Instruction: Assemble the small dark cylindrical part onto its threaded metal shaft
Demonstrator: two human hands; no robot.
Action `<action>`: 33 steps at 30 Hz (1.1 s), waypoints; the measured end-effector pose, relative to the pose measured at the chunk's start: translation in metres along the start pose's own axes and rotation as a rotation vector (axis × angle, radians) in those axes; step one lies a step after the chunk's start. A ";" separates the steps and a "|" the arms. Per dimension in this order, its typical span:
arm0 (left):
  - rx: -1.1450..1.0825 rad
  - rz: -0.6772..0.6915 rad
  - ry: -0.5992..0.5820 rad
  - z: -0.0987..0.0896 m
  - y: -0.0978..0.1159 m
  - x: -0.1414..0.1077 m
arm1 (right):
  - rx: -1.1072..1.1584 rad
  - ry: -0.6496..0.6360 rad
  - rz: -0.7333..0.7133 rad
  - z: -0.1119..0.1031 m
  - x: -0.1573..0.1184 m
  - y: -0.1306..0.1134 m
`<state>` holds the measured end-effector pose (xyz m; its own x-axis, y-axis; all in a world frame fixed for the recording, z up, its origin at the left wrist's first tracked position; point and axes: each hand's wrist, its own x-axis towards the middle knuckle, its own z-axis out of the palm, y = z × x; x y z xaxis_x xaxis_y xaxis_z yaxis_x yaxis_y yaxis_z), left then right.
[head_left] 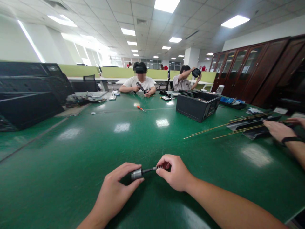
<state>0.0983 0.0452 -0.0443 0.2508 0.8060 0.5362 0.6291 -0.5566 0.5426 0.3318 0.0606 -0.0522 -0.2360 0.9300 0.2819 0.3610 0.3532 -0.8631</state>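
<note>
- thumb and fingers of the left hand (113,190) are gripping a grey metal cylinder (136,174) from both sides, over the green table (71,184).
- dark shaft (148,170) is running from the cylinder toward the right hand (176,175).
- the right hand is pinching the shaft's far end, its fingers partly hiding what may be a small dark red piece (165,165).
- orange screwdriver (140,108) is lying well apart, farther up the table.
- black case (189,106) is standing to its right.
- thin gold-coloured rods (207,130) are lying by dark metal strips (241,126), near another person's hand (278,129).
- white-shirted person (128,82) is sitting across the table.
</note>
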 end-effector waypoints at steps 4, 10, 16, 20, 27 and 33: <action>0.002 -0.008 -0.006 0.000 0.000 0.000 | -0.001 -0.003 0.001 0.000 0.000 -0.001; 0.002 -0.022 -0.015 0.001 -0.001 0.001 | -0.003 0.001 0.004 0.000 0.000 0.000; -0.005 -0.011 -0.005 0.000 0.000 0.002 | 0.001 0.004 0.000 0.000 0.001 0.001; -0.007 -0.016 -0.013 0.000 0.000 0.002 | 0.001 0.008 -0.003 -0.001 0.001 0.001; -0.002 -0.036 -0.019 0.000 -0.001 0.001 | -0.008 0.009 0.005 0.000 -0.001 0.001; -0.002 -0.081 -0.010 -0.002 -0.004 0.001 | -0.015 0.002 0.012 0.000 0.000 0.002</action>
<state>0.0947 0.0479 -0.0452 0.2064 0.8505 0.4837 0.6459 -0.4898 0.5856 0.3327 0.0616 -0.0540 -0.2298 0.9343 0.2726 0.3769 0.3436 -0.8602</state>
